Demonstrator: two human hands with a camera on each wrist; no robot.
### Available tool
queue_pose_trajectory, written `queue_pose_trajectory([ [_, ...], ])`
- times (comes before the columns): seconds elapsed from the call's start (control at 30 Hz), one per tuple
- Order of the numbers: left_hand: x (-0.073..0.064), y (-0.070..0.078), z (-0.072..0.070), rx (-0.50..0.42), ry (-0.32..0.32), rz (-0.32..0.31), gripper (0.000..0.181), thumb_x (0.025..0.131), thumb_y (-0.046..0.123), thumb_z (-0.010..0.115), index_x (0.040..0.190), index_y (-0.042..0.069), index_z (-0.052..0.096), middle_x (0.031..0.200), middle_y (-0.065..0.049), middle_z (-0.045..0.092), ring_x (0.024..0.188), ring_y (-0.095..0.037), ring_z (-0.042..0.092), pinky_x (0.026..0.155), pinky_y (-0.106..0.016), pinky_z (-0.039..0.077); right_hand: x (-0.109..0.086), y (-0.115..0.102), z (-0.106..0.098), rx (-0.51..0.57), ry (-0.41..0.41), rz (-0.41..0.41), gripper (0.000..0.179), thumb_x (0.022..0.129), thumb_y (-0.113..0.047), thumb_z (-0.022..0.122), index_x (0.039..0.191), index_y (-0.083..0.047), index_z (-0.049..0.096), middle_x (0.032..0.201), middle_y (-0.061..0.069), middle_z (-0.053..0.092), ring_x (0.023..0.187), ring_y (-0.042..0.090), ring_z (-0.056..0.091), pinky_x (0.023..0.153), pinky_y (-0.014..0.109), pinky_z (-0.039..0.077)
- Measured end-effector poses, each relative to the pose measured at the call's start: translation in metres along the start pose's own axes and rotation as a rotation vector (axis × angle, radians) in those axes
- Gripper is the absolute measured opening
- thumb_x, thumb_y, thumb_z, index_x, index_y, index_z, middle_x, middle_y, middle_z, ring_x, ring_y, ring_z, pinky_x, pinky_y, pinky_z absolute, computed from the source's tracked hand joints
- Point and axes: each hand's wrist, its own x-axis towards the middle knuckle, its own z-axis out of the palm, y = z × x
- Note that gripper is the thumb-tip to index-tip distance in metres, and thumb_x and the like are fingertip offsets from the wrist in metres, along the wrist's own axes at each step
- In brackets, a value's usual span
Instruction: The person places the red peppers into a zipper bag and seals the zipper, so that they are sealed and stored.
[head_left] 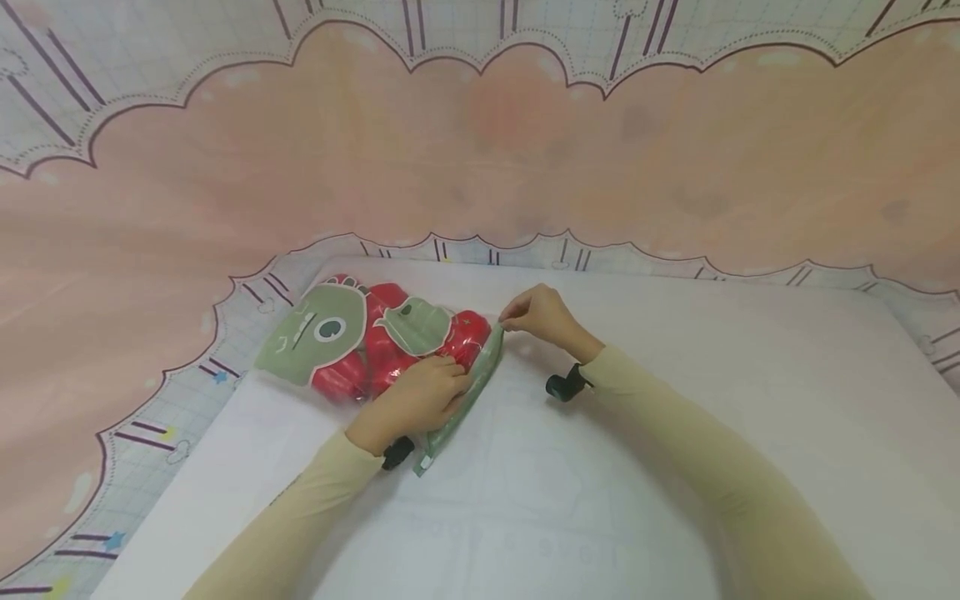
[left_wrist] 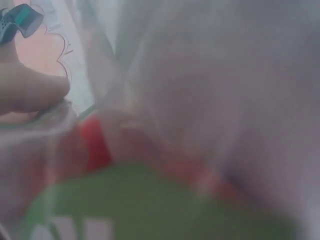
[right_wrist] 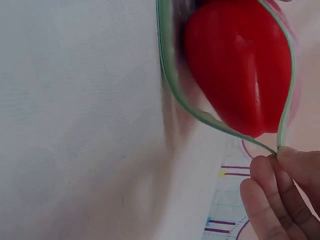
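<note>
A clear zip bag (head_left: pixel 412 325), printed with a green cartoon creature, lies at the back left of the white table with several red things inside. Through its parted green-edged mouth, a glossy red bell pepper (right_wrist: pixel 240 65) shows in the right wrist view. My right hand (head_left: pixel 546 318) pinches the far corner of the mouth between thumb and fingertips. Nearer me, my left hand (head_left: pixel 416 396) lies over the bag, its fingers bent at the mouth's edge and gripping it. Blurred film and green print fill most of the left wrist view.
A small white zip slider (head_left: pixel 426 462) sits at the near end of the green strip. Dark wrist cameras (head_left: pixel 566 383) hang under both cuffs. A patterned pink cloth (head_left: pixel 480 158) rises behind the white table (head_left: pixel 750 358).
</note>
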Motion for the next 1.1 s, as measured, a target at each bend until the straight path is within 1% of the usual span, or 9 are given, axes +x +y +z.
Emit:
queue_pose_trajectory([
  [0.1,0.0,0.0,-0.001,0.015,-0.008,0.028,0.013,0.08,0.019,0.07,0.091,0.012,0.067,0.088,-0.002,0.067,0.085,-0.019,0.059,0.089,-0.033,0.049,-0.001,0.0,-0.001,-0.025,-0.027,0.026,0.009,0.08,-0.014,0.072,0.086,-0.008,0.075,0.091,0.007,0.074,0.082,0.017,0.064,0.072,0.025,0.049],
  [0.27,0.003,0.002,-0.002,0.017,0.006,0.081,0.006,0.08,0.016,0.069,0.085,0.012,0.067,0.08,-0.001,0.064,0.078,-0.018,0.055,0.085,-0.032,0.048,-0.002,0.002,0.0,-0.054,-0.067,0.056,0.008,0.08,-0.013,0.072,0.086,-0.009,0.075,0.09,0.007,0.074,0.079,0.016,0.065,0.069,0.023,0.049],
  [0.4,0.005,0.001,-0.001,-0.001,-0.007,0.074,0.008,0.08,0.017,0.07,0.086,0.013,0.068,0.082,-0.001,0.064,0.079,-0.018,0.055,0.086,-0.033,0.048,-0.003,0.005,0.001,-0.059,-0.061,0.053,0.008,0.081,-0.013,0.071,0.087,-0.008,0.075,0.092,0.007,0.074,0.083,0.017,0.066,0.074,0.025,0.051],
  [0.5,0.004,-0.002,0.001,-0.006,-0.017,0.052,0.012,0.08,0.02,0.071,0.089,0.014,0.068,0.085,-0.001,0.065,0.083,-0.018,0.057,0.088,-0.033,0.048,-0.005,0.005,0.0,-0.059,-0.033,0.028,0.01,0.081,-0.013,0.071,0.089,-0.008,0.075,0.095,0.008,0.074,0.089,0.019,0.066,0.08,0.029,0.052],
  [0.63,0.001,-0.005,0.004,-0.009,-0.005,0.026,0.016,0.08,0.024,0.071,0.092,0.015,0.067,0.089,-0.001,0.066,0.088,-0.019,0.058,0.089,-0.035,0.048,-0.007,0.008,0.0,-0.046,-0.001,-0.015,0.012,0.082,-0.013,0.07,0.091,-0.007,0.075,0.097,0.009,0.073,0.095,0.022,0.067,0.087,0.035,0.052],
  [0.7,-0.002,-0.006,0.004,-0.009,0.005,0.01,0.016,0.08,0.027,0.07,0.091,0.016,0.066,0.088,0.001,0.066,0.088,-0.017,0.056,0.089,-0.034,0.047,-0.007,0.009,0.0,-0.039,0.008,-0.033,0.013,0.082,-0.013,0.07,0.093,-0.007,0.074,0.099,0.01,0.073,0.098,0.023,0.067,0.089,0.036,0.051],
  [0.83,-0.009,-0.007,-0.003,-0.01,0.052,0.003,0.019,0.08,0.031,0.07,0.089,0.016,0.063,0.087,0.002,0.065,0.086,-0.016,0.054,0.089,-0.034,0.047,-0.009,0.011,-0.002,-0.028,0.02,-0.067,0.015,0.083,-0.01,0.068,0.097,-0.006,0.073,0.103,0.011,0.072,0.101,0.025,0.066,0.091,0.036,0.051],
  [0.97,-0.019,-0.006,-0.01,-0.02,0.115,0.02,0.022,0.078,0.034,0.07,0.087,0.016,0.061,0.087,0.001,0.063,0.088,-0.017,0.054,0.088,-0.034,0.047,-0.013,0.011,-0.003,-0.032,0.029,-0.099,0.019,0.083,-0.008,0.068,0.101,-0.005,0.072,0.106,0.013,0.071,0.104,0.026,0.065,0.091,0.035,0.051],
  [1.1,-0.028,-0.004,-0.011,-0.015,0.134,0.034,0.027,0.076,0.037,0.072,0.089,0.015,0.061,0.088,0.001,0.062,0.092,-0.018,0.055,0.09,-0.035,0.047,-0.02,0.008,-0.003,-0.055,0.057,-0.142,0.022,0.082,-0.007,0.069,0.104,-0.005,0.071,0.109,0.012,0.07,0.106,0.025,0.064,0.092,0.035,0.05],
])
